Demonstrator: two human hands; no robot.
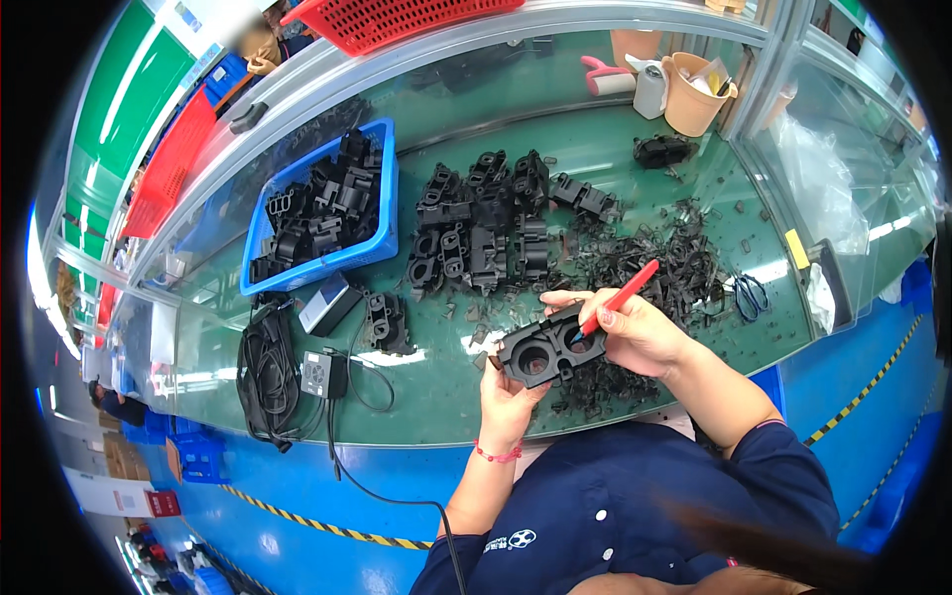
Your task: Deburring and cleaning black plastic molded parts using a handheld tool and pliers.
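Observation:
Over the near edge of the green table, my left hand (pixel 506 405) is closed on a black plastic housing (pixel 536 363) with two large round openings. My right hand (pixel 640 332) grips a red pen-shaped tool (pixel 629 288), its tip down at the right-hand opening. Fingers of that hand also lie along the far side of the housing. The exact kind of tip is too small to tell. Beyond my hands, several similar black housings (pixel 486 223) stand grouped on the table. Loose black plastic scraps (pixel 669 258) are heaped to the right and under the held part.
A blue bin (pixel 390 213) full of black parts stands at the left. Nearer are a small box (pixel 330 303), a coiled black cable (pixel 268 372) and an adapter (pixel 324 375). Scissors (pixel 751 297) lie at the right; a tan bucket (pixel 691 104) stands behind.

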